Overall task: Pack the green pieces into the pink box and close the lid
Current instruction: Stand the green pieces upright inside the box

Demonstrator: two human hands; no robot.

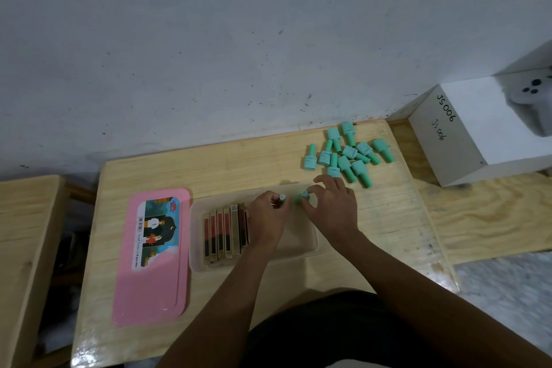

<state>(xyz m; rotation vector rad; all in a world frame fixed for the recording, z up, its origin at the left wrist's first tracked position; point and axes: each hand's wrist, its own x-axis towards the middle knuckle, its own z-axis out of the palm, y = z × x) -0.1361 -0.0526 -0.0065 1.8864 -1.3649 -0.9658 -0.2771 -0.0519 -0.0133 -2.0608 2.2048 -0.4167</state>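
Hands met over the far rim of the translucent box (310,245), which sat near the middle of the desk (209,164). Our left hand (265,215) gripped a green bottle (282,197), fingers curled round it, its round end facing up. Our right hand (331,206) pinched a second green bottle (304,195) just beside the first, thumb and forefinger closed on it, the other fingers spread. A row of slim cartons (224,233) filled the box's left end; the right part of its floor lay open beneath our wrists. The pink lid (152,293) lay flat, label up, along the desk's left edge, just beside the box. The heap of green bottles (349,155) lay toward the far right corner, near our right hand. Bare wood ran along the far edge between lid and heap. A white carton (478,134) marked JS006 stood past the right edge.
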